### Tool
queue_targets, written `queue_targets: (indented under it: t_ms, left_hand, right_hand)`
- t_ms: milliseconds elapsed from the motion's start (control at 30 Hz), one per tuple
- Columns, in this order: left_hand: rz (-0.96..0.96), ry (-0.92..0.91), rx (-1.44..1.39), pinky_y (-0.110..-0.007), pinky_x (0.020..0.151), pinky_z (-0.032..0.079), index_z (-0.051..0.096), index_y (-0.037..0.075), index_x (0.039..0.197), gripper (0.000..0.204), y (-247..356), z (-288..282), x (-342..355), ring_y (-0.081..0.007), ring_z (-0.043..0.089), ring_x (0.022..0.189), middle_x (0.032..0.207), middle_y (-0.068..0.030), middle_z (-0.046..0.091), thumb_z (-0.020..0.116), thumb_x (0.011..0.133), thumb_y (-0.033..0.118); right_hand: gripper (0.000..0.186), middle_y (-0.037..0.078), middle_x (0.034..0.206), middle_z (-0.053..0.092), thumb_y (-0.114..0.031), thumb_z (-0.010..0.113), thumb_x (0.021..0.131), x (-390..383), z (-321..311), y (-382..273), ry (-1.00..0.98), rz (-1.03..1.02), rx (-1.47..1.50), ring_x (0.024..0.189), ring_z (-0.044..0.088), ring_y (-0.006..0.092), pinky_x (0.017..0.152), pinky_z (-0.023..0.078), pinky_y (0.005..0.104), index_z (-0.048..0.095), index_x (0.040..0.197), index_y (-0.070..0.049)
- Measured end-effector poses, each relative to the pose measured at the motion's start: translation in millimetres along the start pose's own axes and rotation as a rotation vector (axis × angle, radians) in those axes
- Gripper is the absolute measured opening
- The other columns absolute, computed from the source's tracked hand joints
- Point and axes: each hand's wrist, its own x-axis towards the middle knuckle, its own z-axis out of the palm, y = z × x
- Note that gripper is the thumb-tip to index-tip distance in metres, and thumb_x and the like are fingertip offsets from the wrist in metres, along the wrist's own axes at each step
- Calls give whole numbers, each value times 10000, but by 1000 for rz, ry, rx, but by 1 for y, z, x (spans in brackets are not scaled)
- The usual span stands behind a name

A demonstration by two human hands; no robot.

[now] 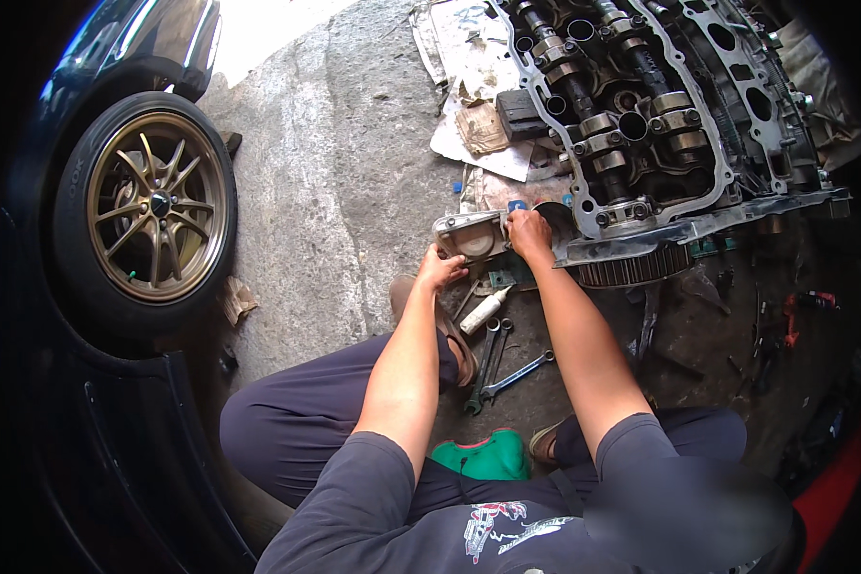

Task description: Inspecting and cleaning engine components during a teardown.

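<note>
Silvery metal cover point(469, 237), low beside the near-left corner of the engine point(677, 120); probably stiff, fairly light, slick if oily; rim looks the best hold. Left hand point(442, 271) grips its lower-left edge; right hand point(529, 234) bunched at its right end, grip unclear. Room leftward over concrete floor point(287, 191); engine edge crowds right, bottle point(486, 310) below

Faint lettering point(75, 191) on black tyre sidewall point(73, 239).
</note>
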Motion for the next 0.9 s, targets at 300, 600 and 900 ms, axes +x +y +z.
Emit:
queue_targets:
  t_ms: [300,600,900]
  left_hand:
    - [-30,4,-85,-360,712,649,335,59,1358,604,-13,-5,5,-245,668,904,1122,-177,588,682,875,-47]
    - [-17,19,-83,-351,729,643,336,79,1338,587,-17,-5,4,-228,662,835,1098,-140,565,686,879,-28]
    - [-18,66,-103,-368,701,640,317,62,1387,641,-9,0,-7,-307,682,881,1191,-222,557,720,890,90]
  right_hand:
    - [234,113,1069,682,-231,697,861,-2,-5,19,53,-271,-62,1066,614,332,901,499,447,718,1055,-102]
    - [156,86,919,627,-197,740,760,8,33,39,290,-451,-230,925,620,313,753,538,441,676,883,-126]
    - [185,149,954,638,-225,710,829,9,41,67,417,-468,58,942,623,361,778,520,457,659,932,-80]
